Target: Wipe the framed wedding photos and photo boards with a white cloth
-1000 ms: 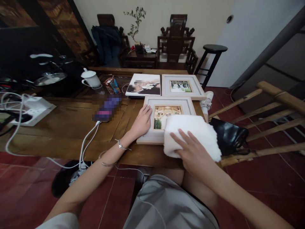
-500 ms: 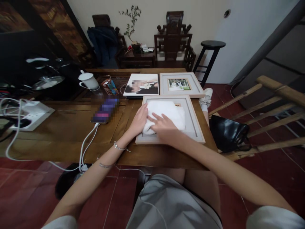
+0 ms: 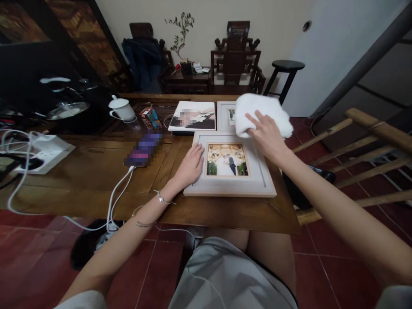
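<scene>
The nearest picture frame [image 3: 230,189], pale wood with a grey mat, lies flat near the table's front edge. Its wedding photo [image 3: 227,161] now shows in full. My left hand [image 3: 190,166] rests on the frame's left side, fingers lying flat over the mat. My right hand [image 3: 268,135] has hold of a folded white towel [image 3: 262,109] at the frame's far right corner. The towel covers part of a second picture frame [image 3: 222,105] behind. Beside that frame lies a photo panel [image 3: 196,115], its picture partly blurred out.
To the left are a phone [image 3: 143,148] on a charging cable, a small carton [image 3: 150,119], a lidded white cup [image 3: 122,109] and a white power strip [image 3: 53,152]. A wooden chair [image 3: 370,141] stands right of the table [image 3: 225,214].
My right hand has carried the towel from the middle of the near frame to its far right, uncovering the photo. My left hand stays on the frame's left side.
</scene>
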Demonstrator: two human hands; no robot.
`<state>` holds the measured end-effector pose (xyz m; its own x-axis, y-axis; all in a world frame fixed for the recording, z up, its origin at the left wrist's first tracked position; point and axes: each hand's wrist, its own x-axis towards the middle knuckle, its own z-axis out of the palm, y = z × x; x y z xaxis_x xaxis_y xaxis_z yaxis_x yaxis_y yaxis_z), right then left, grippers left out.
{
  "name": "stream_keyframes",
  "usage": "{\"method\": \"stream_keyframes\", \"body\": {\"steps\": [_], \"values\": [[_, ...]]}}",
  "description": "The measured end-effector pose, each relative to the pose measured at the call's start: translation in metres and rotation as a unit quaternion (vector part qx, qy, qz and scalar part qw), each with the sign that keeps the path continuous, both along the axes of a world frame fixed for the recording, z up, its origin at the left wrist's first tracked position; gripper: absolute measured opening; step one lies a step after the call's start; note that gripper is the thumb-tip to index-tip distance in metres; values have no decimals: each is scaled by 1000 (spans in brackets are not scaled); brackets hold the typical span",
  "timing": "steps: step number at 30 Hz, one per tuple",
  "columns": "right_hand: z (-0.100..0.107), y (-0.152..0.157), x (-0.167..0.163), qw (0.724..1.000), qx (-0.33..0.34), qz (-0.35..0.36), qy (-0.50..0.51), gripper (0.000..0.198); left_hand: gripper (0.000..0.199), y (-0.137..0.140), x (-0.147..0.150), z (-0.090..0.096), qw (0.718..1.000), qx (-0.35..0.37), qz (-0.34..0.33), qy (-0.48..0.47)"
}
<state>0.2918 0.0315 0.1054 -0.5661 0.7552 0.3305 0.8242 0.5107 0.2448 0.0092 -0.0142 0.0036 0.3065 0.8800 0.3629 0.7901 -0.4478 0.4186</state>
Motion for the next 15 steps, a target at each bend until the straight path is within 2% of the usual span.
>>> {"method": "stream_keyframes", "body": {"steps": [4,7,11,15], "values": [[-27,-4,-14,995,-62,27,-69,40,44,1,-1,-2,1000,10,0,1],[-36,-16,-22,993,-72,35,-86,40,44,2,-2,-2,1000,5,-3,2],[-35,-51,-23,991,-102,46,-76,40,45,1,-1,0,1000,-2,-4,3],[-23,-100,-24,984,-164,64,-41,38,44,1,0,2,1000,-1,-1,4]]}}
